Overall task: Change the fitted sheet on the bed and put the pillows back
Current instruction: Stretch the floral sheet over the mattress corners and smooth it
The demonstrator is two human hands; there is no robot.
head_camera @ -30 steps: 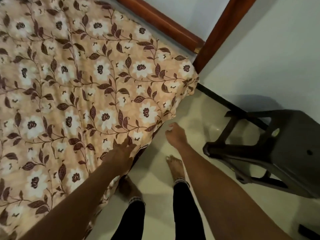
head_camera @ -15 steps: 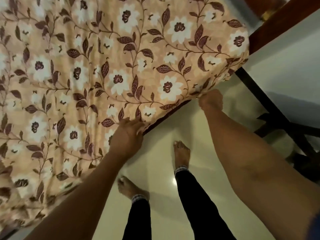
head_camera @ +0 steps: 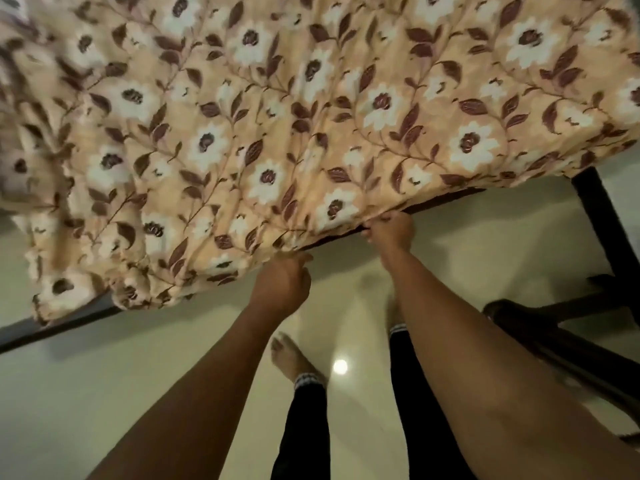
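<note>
A tan fitted sheet [head_camera: 311,109] printed with white flowers and brown leaves covers the bed and fills the upper part of the head view. Its lower hem hangs over the dark bed edge [head_camera: 443,202]. My left hand [head_camera: 282,282] grips the hem from below, fingers curled into the fabric. A little to the right, my right hand [head_camera: 391,230] pinches the same hem where it meets the bed edge. The cloth bunches in loose folds at the lower left corner [head_camera: 86,289]. No pillows are in view.
A dark plastic stool [head_camera: 568,341] lies on its side on the pale glossy floor [head_camera: 104,393] at the right. A dark bed leg [head_camera: 599,216] stands beside it. My bare feet [head_camera: 291,355] are just below the hands.
My view has swung down and along the bed edge. Both hands moved from reaching at the mattress side to gripping the sheet's hem, which is now drawn down and gathered.
</note>
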